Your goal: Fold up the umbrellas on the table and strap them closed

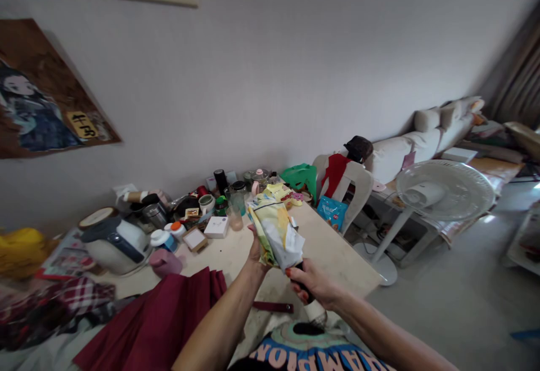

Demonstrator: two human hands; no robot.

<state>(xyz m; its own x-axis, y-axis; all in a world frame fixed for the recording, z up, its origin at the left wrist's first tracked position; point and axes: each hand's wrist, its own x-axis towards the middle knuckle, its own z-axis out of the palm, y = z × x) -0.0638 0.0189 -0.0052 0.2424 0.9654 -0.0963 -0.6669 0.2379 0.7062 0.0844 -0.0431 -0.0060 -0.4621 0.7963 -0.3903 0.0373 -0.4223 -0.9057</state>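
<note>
My left hand (255,250) is closed on a bundle of crumpled plastic packets (276,230), yellow, white and green, held up above the table (333,253). My right hand (312,282) sits just below the bundle, fingers wrapped round a black handle with a mesh end (317,313) that points down toward me. A dark red cloth (164,320) lies on the table's near side, left of my left forearm.
The back of the table is crowded with jars, cups, small boxes and a white kettle (113,241). A chair (350,182) draped with red cloth stands at the table's right end. A white floor fan (442,191) and a sofa (426,134) stand further right.
</note>
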